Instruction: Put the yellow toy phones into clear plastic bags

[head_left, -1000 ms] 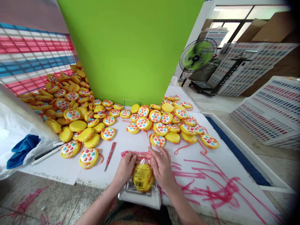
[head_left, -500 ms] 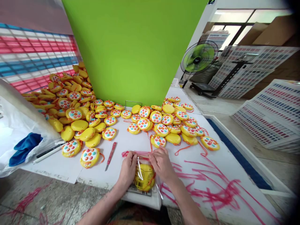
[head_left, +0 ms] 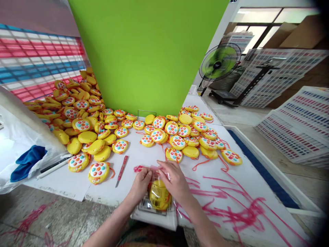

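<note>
My left hand (head_left: 140,183) pinches the upper left part of a clear plastic bag (head_left: 155,176). On the bag's upper right, the fingers of my right hand (head_left: 175,180) close over the film, the index finger reaching toward the left hand. Inside the bag lies a yellow animal-shaped toy (head_left: 159,198), its plain back up. Beneath it is a stack of flat printed bags (head_left: 151,218) at the table's front edge. Pink strips (head_left: 138,168) lie just behind my hands, partly hidden by my fingers. A red craft knife (head_left: 122,171) rests left of them.
Yellow toys with coloured buttons (head_left: 177,142) spread behind my hands; a larger heap (head_left: 82,113) fills the left. A green panel (head_left: 149,55) stands at the back. Pink strips (head_left: 241,212) litter the right side. Pens (head_left: 53,168) and a blue cloth (head_left: 28,163) lie left.
My right hand's fingers have moved left along the bag's top, closer to my left hand. The film over the toy is drawn narrower, and the toy has shifted slightly.
</note>
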Motion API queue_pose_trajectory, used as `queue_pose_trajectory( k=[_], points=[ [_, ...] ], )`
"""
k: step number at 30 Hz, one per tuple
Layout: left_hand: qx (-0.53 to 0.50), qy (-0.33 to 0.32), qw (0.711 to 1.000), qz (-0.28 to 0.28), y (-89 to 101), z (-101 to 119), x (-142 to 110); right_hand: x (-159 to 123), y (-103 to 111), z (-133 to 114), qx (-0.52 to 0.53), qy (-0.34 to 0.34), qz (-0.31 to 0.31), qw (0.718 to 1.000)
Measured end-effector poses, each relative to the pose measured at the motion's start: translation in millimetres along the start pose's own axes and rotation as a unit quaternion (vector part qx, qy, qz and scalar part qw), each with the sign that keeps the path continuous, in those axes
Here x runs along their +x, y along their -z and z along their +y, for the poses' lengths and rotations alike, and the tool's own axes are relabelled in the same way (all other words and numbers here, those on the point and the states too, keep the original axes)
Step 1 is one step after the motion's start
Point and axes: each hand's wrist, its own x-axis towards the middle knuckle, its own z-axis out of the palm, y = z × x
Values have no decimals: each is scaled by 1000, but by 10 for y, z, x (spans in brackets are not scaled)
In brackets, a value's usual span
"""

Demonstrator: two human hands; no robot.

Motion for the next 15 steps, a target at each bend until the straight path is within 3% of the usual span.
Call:
queue_pose_trajectory(
  k=[3,9,12,15],
  points=[
    [0,-35,998,-50,8,57,-19,9,-119,-65,-40,30,-26,998],
    [117,-79,989,-52,-11,154,-88,44,-220,-86,-98,43,-15,994],
    [137,-79,986,-56,-27,184,-113,54,-239,-58,-31,-14,-2,999],
    [123,-71,988,-66,-36,189,-117,61,-252,-9,139,-138,16,981]
  ],
)
